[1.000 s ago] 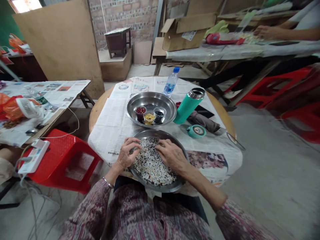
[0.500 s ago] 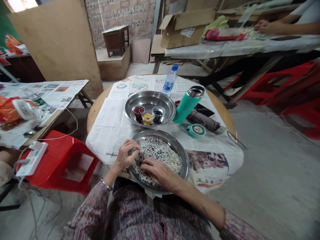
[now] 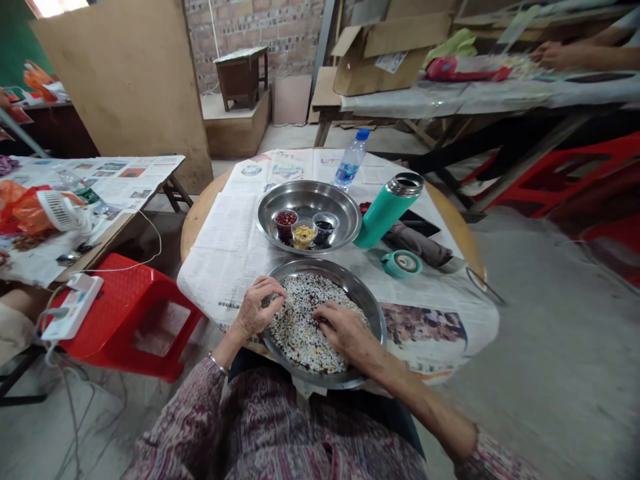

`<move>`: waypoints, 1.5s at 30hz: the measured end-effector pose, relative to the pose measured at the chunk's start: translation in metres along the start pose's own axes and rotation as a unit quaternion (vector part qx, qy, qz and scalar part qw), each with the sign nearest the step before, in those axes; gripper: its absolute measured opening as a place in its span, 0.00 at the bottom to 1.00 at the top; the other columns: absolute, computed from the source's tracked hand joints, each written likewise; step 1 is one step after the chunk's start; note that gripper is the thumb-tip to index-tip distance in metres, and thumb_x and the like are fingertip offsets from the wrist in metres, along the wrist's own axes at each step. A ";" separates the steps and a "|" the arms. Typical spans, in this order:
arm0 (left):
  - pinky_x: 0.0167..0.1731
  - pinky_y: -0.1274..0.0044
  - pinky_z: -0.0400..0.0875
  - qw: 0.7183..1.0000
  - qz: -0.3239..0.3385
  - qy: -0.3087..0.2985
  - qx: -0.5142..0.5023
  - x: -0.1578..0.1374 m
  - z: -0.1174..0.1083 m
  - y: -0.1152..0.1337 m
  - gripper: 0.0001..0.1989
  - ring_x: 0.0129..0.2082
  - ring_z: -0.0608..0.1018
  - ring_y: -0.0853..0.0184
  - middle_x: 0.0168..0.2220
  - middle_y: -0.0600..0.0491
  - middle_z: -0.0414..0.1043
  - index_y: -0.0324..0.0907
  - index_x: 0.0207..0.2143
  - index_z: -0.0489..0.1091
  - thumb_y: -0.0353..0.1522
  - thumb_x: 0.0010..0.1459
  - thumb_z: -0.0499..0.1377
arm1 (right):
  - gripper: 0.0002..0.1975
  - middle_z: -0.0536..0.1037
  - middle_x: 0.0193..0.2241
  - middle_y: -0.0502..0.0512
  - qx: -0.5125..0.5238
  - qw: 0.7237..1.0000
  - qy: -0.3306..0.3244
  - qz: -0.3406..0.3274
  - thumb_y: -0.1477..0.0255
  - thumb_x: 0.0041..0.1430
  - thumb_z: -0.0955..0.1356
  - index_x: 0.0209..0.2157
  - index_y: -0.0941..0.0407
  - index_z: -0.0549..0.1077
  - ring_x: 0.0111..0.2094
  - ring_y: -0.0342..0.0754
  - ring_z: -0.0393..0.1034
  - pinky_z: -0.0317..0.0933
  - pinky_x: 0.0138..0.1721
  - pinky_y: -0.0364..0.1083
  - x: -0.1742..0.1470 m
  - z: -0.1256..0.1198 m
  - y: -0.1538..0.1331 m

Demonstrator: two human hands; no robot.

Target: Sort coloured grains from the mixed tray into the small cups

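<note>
In the head view, a round metal tray (image 3: 371,301) sits in the lower centre of the frame, at the near edge of a round table (image 3: 453,223) covered with newspaper (image 3: 227,250). The tray holds a heap of mixed grains (image 3: 305,320), mostly white with dark and red pieces.

The left hand (image 3: 255,310) rests on the left rim of the tray, its fingers curled together over the edge of the grains. I cannot tell if something is pinched between the fingertips. The right hand (image 3: 347,330) lies palm down on the right part of the heap, its fingers spread a little and touching the grains, clamped on nothing that is visible.

Just above this tray, in the centre of the frame, a second metal tray (image 3: 345,207) holds three small cups (image 3: 304,230): red contents on the left, yellow in the middle, dark on the right. To the right of it stands a teal flask (image 3: 385,212), open on top, and its teal lid (image 3: 401,263) lies near on the newspaper. A water bottle (image 3: 351,160) stands behind the second tray. A red stool (image 3: 125,313) is at the lower left of the frame.
</note>
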State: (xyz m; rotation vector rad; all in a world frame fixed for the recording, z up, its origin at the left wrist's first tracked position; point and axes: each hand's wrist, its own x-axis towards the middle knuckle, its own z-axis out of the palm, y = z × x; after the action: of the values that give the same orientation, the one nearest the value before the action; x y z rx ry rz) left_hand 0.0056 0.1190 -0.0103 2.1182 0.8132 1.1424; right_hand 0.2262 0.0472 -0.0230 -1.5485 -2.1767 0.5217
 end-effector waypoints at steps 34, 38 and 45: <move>0.48 0.65 0.70 0.999 -0.017 0.031 -0.028 -0.008 0.007 -0.007 0.05 0.37 0.77 0.62 0.32 0.49 0.78 0.41 0.31 0.74 0.28 0.59 0.58 | 0.08 0.80 0.34 0.53 -0.035 0.978 0.189 -0.086 0.68 0.68 0.62 0.39 0.51 0.73 0.36 0.50 0.76 0.69 0.40 0.49 -0.060 0.009 0.006; 0.48 0.65 0.70 0.999 -0.015 0.034 -0.033 -0.008 0.006 -0.006 0.05 0.37 0.77 0.63 0.32 0.49 0.77 0.41 0.31 0.74 0.28 0.59 0.59 | 0.08 0.80 0.34 0.52 -0.044 0.975 0.200 -0.091 0.67 0.68 0.63 0.40 0.51 0.73 0.35 0.50 0.76 0.69 0.40 0.50 -0.055 0.005 0.003; 0.47 0.66 0.69 0.999 -0.018 0.030 -0.041 -0.005 0.003 -0.002 0.05 0.38 0.76 0.63 0.32 0.50 0.77 0.41 0.31 0.74 0.27 0.59 0.59 | 0.08 0.81 0.32 0.52 -0.057 0.971 0.208 -0.108 0.69 0.68 0.63 0.38 0.52 0.74 0.34 0.49 0.76 0.67 0.40 0.48 -0.030 -0.010 -0.011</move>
State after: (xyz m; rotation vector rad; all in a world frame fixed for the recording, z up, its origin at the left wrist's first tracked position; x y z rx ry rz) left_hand 0.0058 0.1161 -0.0158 2.0036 0.8141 1.2051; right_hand 0.2316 0.0161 -0.0121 -1.3095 -2.0351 -0.0020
